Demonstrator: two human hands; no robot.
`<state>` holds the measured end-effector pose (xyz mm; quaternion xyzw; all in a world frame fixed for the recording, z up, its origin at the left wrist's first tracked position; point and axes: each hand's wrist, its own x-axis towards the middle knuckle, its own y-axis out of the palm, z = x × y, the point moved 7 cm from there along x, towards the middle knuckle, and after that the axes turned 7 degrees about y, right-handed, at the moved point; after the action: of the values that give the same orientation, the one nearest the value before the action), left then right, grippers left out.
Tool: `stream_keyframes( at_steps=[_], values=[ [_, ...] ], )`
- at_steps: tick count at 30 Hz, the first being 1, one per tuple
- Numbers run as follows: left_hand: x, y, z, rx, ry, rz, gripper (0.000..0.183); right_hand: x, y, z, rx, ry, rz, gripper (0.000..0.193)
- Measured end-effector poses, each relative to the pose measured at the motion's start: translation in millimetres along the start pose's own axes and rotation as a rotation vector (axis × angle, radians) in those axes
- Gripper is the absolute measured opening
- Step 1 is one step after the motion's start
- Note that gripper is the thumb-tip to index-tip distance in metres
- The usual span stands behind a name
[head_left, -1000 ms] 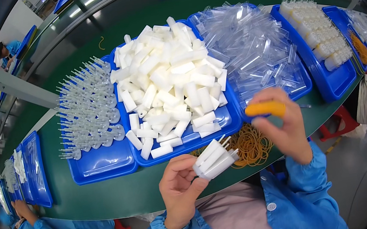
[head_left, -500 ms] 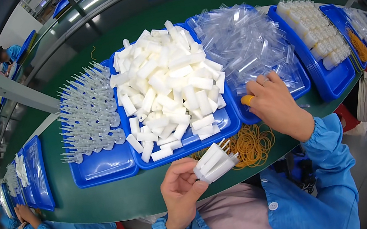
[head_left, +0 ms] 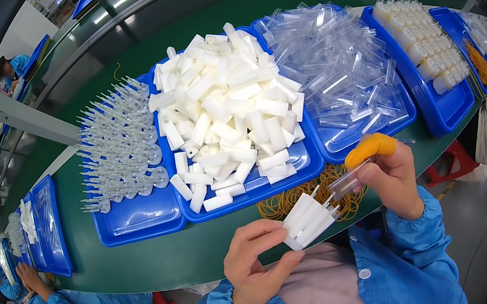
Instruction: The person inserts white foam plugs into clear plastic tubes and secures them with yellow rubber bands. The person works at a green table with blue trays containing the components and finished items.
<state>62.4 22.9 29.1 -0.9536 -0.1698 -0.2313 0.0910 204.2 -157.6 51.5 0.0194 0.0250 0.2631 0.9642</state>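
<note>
My left hand [head_left: 257,264] grips a bundle of white foam cylinders [head_left: 309,219] by its base, thumb below and fingers above. Thin pale rods stick out of the bundle's upper right end. Just to the right, my right hand [head_left: 394,177] pinches a clear plastic tube [head_left: 349,182] between thumb and forefinger. An orange finger cot [head_left: 370,147] covers a fingertip of that hand. The tube's near end is close to the rod tips; whether it touches one I cannot tell. Behind both hands lies a pile of yellow-brown rubber bands [head_left: 287,199] on the green table [head_left: 140,266].
A blue tray [head_left: 251,197] is heaped with white foam cylinders; a tray of clear tubes [head_left: 339,71] stands right of it. Leftward, a tray holds rows of pale stemmed parts [head_left: 118,150]. Assembled white bundles [head_left: 422,48] fill a right-hand tray. Co-workers sit left and right.
My right hand has left the tray of clear tubes and come down toward the bundle, now with a clear tube. My left hand and the bundle have shifted slightly right.
</note>
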Motion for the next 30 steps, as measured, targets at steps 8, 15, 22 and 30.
stream_keyframes(
  at_steps=[8, 15, 22, 30],
  values=[
    [-2, -3, -2, 0.007, 0.003, -0.025, 0.040, 0, -8, 0, -0.006, 0.050, -0.036, 0.010],
    [4, 2, -11, 0.020, 0.034, 0.005, 0.038, -3, 9, -5, 0.006, 0.095, 0.116, 0.012],
    [13, 15, -19, 0.238, -0.014, 0.217, 0.047, -3, 11, 3, -0.170, -0.006, 0.079, 0.014],
    [18, 27, -19, 0.242, 0.153, 0.424, 0.043, 0, 14, 9, -0.253, -0.070, 0.168, 0.016]
  ],
)
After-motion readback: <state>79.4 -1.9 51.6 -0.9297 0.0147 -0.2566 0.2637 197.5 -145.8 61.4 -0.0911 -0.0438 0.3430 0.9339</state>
